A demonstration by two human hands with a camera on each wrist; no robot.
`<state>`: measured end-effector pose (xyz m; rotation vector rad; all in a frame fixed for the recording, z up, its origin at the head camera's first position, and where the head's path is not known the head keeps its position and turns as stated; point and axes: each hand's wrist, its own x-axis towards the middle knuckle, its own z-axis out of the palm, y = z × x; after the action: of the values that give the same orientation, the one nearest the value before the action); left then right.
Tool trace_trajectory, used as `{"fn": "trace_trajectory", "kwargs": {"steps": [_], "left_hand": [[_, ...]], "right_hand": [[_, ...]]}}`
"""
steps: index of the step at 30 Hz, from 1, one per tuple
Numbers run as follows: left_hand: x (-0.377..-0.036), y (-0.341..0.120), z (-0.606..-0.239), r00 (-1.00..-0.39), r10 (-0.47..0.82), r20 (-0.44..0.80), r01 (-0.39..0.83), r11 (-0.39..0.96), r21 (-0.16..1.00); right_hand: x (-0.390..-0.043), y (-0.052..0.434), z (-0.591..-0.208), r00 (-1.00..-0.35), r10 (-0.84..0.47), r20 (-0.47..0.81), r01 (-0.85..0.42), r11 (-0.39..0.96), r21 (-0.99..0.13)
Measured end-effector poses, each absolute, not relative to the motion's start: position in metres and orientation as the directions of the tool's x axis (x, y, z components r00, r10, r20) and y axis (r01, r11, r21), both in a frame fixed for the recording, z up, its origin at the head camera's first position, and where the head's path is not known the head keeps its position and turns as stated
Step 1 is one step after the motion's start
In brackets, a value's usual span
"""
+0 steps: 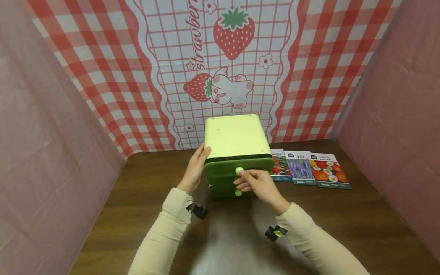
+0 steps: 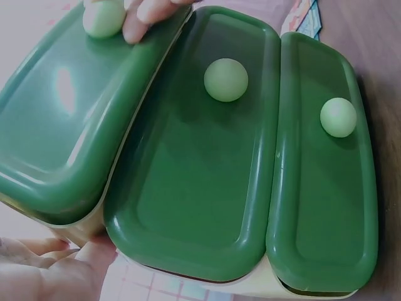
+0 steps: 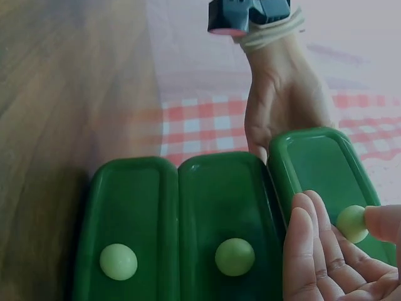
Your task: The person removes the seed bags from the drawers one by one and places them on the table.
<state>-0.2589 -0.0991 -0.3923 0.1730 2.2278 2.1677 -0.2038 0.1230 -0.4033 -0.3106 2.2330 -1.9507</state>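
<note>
Right-hand grip: your right hand (image 1: 258,185) pinches the pale green round knob (image 1: 239,170) of the top dark green plastic drawer (image 1: 240,165), thumb and fingertips closed round it; that drawer stands out a little from the two below.
Left-hand grip: your left hand (image 1: 196,168) is pressed against the left side of the pale yellow-green plastic drawer cabinet (image 1: 235,137), thumb lying on its top edge; you cannot tell how far the fingers curl behind.
Drawers: three, each dark green and glossy with rounded corners, stacked one above another.
Knobs: three, one per drawer, small pale green balls.
Seed packets: three flower-printed paper packets (image 1: 309,168) lie in a row just right of the cabinet.
Cabinet's place: it stands upright at mid-table, near the back edge.
Surface: a dark brown wooden table (image 1: 113,214).
Room: a red-and-white checked strawberry cloth (image 1: 220,57) hangs behind, with plain pink cloth (image 1: 41,145) on both sides.
</note>
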Motion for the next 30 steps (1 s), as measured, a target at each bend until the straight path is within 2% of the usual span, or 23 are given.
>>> {"fn": "trace_trajectory", "kwargs": {"steps": [12,21,30], "left_hand": [[-0.259,-0.097,-0.394,-0.994,0.1,0.048,0.04,-0.073,0.997],[-0.26,-0.097,-0.397,-0.994,0.09,0.056,0.053,-0.043,0.998],[-0.26,-0.097,-0.397,-0.993,0.096,0.064,0.06,-0.037,0.997]], "right_hand": [[-0.219,0.119,-0.404,-0.976,-0.216,0.011,-0.042,0.142,-0.989],[-0.216,0.121,-0.403,-0.973,-0.23,-0.002,-0.033,0.146,-0.989],[-0.211,0.13,-0.416,-0.952,-0.297,-0.079,0.038,0.141,-0.989]]}}
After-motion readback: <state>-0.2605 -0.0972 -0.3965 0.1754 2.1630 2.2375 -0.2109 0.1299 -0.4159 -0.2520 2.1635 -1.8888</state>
